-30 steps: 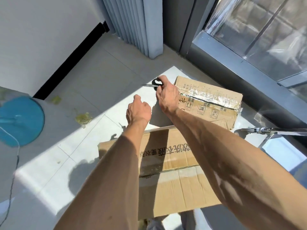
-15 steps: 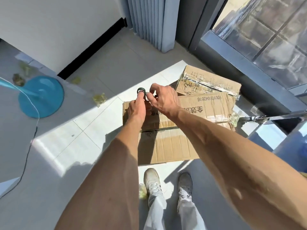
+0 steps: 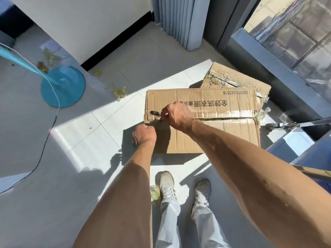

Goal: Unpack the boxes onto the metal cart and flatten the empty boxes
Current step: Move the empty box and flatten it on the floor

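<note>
Blue fan base (image 3: 62, 86) stands on the floor at 10 o'clock from your hands, with a thin cable (image 3: 41, 149) running from it toward 7 o'clock. Some scraps (image 3: 120, 91) of yellowish tape lie on the tiles between the base and the box.

Your left hand (image 3: 143, 135) is at the near left corner of the box (image 3: 215, 133). Its fingers are curled and they seem to grip the edge of the box there, but the fingertips are hidden, so you cannot be sure what they hold. Just above it, toward 1 o'clock, your right hand (image 3: 176, 115) holds the scissors (image 3: 155, 113); only the dark handle ring shows, and the blades are hidden near the taped seam at the left end of the box. The two hands are close but not touching.

The box is closed and stands on the sunlit floor in front of your shoes (image 3: 167, 187). A second box (image 3: 238, 78) lies behind it, at 1 o'clock, touching its far right corner. At 3 o'clock, a metal bar (image 3: 300, 124) of the cart comes in from the right edge, just beside the box.
</note>
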Demonstrator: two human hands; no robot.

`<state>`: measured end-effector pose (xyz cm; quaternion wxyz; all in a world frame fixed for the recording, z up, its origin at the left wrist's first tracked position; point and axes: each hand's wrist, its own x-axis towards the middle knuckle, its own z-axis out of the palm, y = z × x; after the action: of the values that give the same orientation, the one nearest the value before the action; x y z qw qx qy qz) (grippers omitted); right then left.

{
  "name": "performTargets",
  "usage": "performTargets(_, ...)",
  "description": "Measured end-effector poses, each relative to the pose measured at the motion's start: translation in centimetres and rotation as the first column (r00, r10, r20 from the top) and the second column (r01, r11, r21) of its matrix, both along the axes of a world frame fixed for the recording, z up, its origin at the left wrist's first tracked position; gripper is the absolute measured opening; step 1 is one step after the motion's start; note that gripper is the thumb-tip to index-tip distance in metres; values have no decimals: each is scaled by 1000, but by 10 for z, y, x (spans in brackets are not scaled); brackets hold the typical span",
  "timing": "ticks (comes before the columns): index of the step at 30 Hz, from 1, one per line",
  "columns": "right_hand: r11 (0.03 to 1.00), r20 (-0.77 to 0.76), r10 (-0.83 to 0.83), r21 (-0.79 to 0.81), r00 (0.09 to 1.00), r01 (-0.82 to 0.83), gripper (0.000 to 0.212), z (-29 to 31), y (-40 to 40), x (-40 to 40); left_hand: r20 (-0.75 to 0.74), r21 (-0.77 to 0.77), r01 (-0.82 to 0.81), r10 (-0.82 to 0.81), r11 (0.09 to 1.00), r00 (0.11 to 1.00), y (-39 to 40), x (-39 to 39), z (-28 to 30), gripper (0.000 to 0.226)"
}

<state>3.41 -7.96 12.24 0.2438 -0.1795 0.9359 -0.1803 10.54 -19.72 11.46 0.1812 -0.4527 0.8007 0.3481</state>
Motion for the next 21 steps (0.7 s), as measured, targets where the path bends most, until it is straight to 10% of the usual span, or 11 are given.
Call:
performTargets(7,988,74,-26,-149,997,36,31,1,-13,-1,210,-222,574,-536,788,818,3,39,-14,32)
performTargets(21,996,102,66,59,993,-72,17,-27,8,-4,284,-43,649,-613,760,737,51,13,-37,41)
